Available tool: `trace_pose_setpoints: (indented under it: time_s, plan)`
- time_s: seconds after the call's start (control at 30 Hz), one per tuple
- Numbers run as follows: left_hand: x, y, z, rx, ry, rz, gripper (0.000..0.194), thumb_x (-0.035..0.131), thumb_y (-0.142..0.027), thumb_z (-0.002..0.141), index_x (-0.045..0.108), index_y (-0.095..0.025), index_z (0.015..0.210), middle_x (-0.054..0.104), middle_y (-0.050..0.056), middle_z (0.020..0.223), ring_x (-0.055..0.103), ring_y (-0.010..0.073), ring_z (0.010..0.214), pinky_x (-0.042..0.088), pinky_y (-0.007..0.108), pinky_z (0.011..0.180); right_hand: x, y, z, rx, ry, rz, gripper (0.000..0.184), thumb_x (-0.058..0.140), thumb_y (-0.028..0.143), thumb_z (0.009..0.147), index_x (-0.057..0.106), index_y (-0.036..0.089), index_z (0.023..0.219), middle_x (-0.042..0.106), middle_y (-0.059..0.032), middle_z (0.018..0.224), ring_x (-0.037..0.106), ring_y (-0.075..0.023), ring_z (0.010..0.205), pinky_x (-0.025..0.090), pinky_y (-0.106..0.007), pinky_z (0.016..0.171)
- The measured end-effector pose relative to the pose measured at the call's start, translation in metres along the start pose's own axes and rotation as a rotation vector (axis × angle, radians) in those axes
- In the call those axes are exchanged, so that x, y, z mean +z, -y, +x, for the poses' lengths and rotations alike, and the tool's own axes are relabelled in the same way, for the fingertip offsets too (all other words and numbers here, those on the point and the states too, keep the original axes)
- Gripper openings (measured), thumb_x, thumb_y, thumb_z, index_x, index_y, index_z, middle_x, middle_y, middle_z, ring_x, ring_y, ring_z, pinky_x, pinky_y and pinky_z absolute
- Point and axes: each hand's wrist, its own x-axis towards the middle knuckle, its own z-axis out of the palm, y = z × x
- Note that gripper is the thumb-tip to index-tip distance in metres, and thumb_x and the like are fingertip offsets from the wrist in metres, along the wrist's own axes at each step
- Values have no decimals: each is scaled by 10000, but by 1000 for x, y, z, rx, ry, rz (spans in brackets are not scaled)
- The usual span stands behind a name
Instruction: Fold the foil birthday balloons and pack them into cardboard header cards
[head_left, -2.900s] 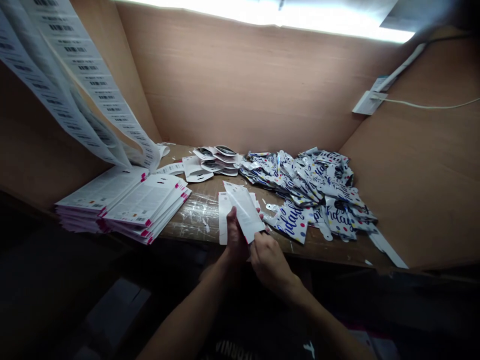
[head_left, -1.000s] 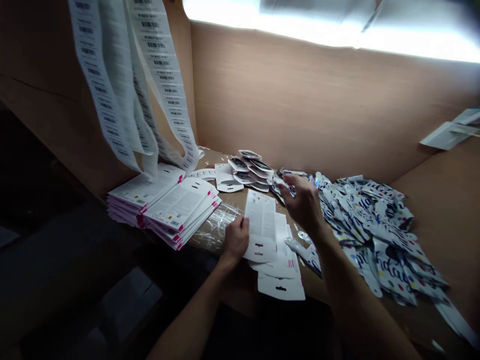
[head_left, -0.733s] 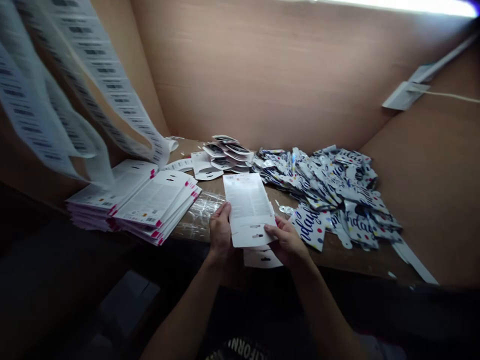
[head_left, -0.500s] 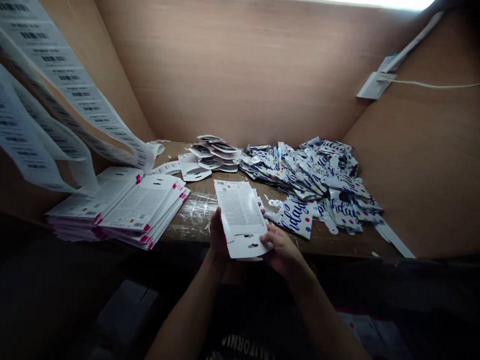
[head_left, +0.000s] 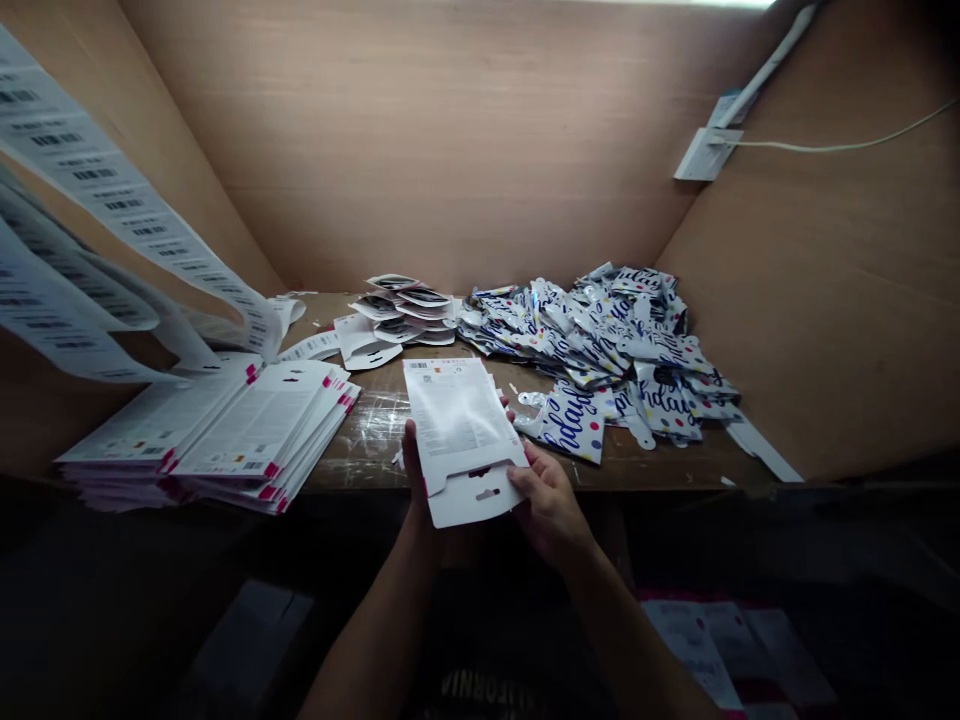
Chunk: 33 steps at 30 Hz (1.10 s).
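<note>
**White hang-tab card held over the front edge of a wooden table**

Both hands grip the card, which is tilted with its hanger slot toward the person and overhangs the table's front edge. The left hand is closed around its left side, with the fingers behind it. The right hand pinches its lower right corner.

The scarred tabletop has clear tape across it near the front. At the left front corner lie two fanned stacks of pink-edged cards. Behind the held card, toward the back wall, sits a small pile of dark-printed cards. A large heap of foil pieces with blue script and coloured dots covers the right half.

Plywood walls enclose the table on three sides. Barcode label strips hang in from the upper left, and a white cable runs along the right wall to a wall plate.
</note>
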Motion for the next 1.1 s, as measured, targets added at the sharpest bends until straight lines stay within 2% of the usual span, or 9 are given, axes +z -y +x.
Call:
trace_pose_setpoints:
  time_s: [0.23, 0.3, 0.4, 0.5, 0.6, 0.7, 0.83, 0.9, 1.1]
  plan:
    - [0, -1, 0, -13, -39, -23, 1076, 530, -851, 789, 411, -123, 1572, 581, 225, 1478, 494, 487, 1389, 389, 634, 1136, -16, 6, 9, -192, -42, -572, 537, 479, 628, 1024, 687, 175, 1223, 752, -88, 996, 683, -230, 807, 549, -325, 682]
    - [-5, -6, 0, -21, -66, -27, 1055, 513, -854, 804, 447, -114, 1552, 613, 228, 1438, 521, 488, 1362, 407, 638, 1122, -43, 18, 21, -341, -47, -900, 598, 519, 671, 986, 669, 178, 1289, 731, -140, 1199, 681, -298, 1057, 552, -407, 888]
    - [-11, -18, -3, 1, -106, -35, 1038, 484, -882, 803, 482, -141, 1530, 648, 206, 1397, 548, 464, 1342, 428, 636, 1108, -101, 36, 29, -502, -117, -1481, 814, 701, 702, 845, 582, 159, 1440, 526, -225, 1532, 435, -411, 1441, 341, -596, 1163]
    - [-14, -28, -5, 41, -135, -37, 987, 487, -874, 818, 499, -174, 1514, 667, 177, 1373, 574, 434, 1321, 447, 629, 1097, -154, 38, 12, -490, 41, -1864, 787, 784, 544, 825, 559, 179, 1485, 452, -228, 1598, 383, -423, 1484, 326, -631, 1147]
    - [-16, -31, -3, 83, -179, -21, 964, 518, -863, 813, 542, -161, 1473, 693, 175, 1331, 594, 440, 1282, 470, 608, 1083, -182, 31, -21, -638, 103, -1903, 516, 670, 229, 902, 630, 240, 1416, 619, -162, 1467, 566, -344, 1330, 460, -533, 1021]
    - [-18, -27, 6, 108, -224, -9, 977, 518, -861, 814, 552, -132, 1462, 708, 183, 1308, 593, 452, 1268, 463, 598, 1095, -173, 34, -49, -820, -94, -1625, 336, 569, 184, 953, 725, 245, 1244, 776, -113, 1126, 697, -289, 1013, 539, -454, 872]
    - [-12, -16, 20, 71, -208, -34, 957, 538, -823, 825, 520, -139, 1495, 705, 187, 1308, 605, 440, 1274, 462, 632, 1084, -120, 48, -68, -811, -586, -1317, 152, 670, 302, 947, 769, 227, 1034, 694, -36, 701, 640, -223, 633, 524, -341, 641]
    - [-5, -11, 24, 68, -183, -46, 932, 554, -804, 831, 510, -164, 1508, 698, 183, 1320, 619, 432, 1264, 464, 655, 1070, -92, 54, -71, -795, -670, -1249, 164, 712, 308, 928, 770, 217, 1052, 662, -11, 635, 606, -201, 564, 502, -316, 584]
    - [5, 2, 24, 52, -171, -51, 877, 561, -787, 844, 549, -175, 1472, 704, 172, 1315, 635, 428, 1248, 493, 647, 1039, -45, 54, -42, -843, 174, -1499, 467, 590, 144, 942, 641, 242, 1395, 757, -91, 1193, 683, -291, 994, 562, -425, 853]
